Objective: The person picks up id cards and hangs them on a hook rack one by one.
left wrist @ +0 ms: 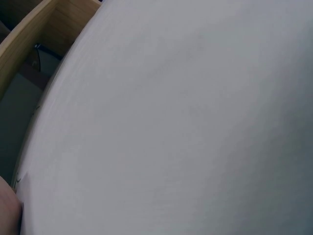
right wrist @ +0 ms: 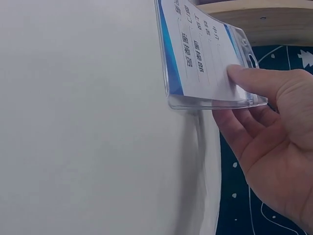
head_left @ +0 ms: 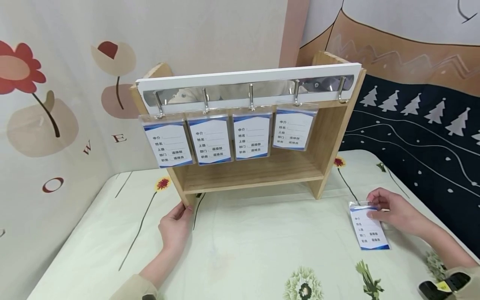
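A wooden shelf [head_left: 255,171] stands on the table, with a white hook rail [head_left: 247,75] across its top front. My left hand [head_left: 175,227] pinches the foot of the shelf's left side panel between thumb and fingers. Off to the right of the shelf, my right hand [head_left: 399,212] holds a badge in a clear plastic sleeve [head_left: 369,231] near its slotted top edge. In the right wrist view the thumb lies on the badge's printed face [right wrist: 205,54], with the fingers underneath. Little of the left hand [left wrist: 9,210] shows in the left wrist view.
Several similar badges [head_left: 210,141] hang side by side from the rail's hooks. The rightmost hook [head_left: 342,89] carries nothing. A pale flowered cloth [head_left: 240,241] covers the table. Behind are a printed curtain [head_left: 225,33] and a dark tree-patterned cloth [head_left: 420,137].
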`<state>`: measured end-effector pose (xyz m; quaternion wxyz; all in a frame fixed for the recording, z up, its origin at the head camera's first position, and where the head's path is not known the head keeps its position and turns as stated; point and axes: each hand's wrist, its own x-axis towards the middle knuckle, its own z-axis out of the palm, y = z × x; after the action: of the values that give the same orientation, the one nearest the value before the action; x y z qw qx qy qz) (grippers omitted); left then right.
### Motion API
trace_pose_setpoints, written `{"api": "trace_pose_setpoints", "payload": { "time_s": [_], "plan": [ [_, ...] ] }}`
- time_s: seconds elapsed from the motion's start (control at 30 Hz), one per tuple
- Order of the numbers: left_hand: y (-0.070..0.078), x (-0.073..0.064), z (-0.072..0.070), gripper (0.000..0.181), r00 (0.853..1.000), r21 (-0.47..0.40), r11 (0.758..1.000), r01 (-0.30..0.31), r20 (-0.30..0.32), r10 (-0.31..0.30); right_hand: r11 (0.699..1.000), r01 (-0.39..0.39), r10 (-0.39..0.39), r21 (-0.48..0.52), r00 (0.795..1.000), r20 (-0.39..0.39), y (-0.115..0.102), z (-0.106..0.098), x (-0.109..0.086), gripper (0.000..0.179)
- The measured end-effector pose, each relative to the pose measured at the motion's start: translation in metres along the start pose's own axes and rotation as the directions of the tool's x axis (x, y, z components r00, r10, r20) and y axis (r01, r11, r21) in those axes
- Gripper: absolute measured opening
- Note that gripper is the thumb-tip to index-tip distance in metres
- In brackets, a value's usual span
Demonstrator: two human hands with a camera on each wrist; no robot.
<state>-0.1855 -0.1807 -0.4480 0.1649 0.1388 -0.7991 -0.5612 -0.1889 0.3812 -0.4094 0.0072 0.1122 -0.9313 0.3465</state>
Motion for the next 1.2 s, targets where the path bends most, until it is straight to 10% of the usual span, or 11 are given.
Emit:
{"api": "trace_pose_setpoints", "payload": {
  "time_s": [1.2],
  "plan": [
    [-0.001,0.002,0.002,0.041,1.000,-0.003,1.000,0.005,0.002,-0.005,0.971,0.238,-0.232,0.028,0.964,-0.133,-0.060,-0.035,0.032,0.027]
  ]
}}
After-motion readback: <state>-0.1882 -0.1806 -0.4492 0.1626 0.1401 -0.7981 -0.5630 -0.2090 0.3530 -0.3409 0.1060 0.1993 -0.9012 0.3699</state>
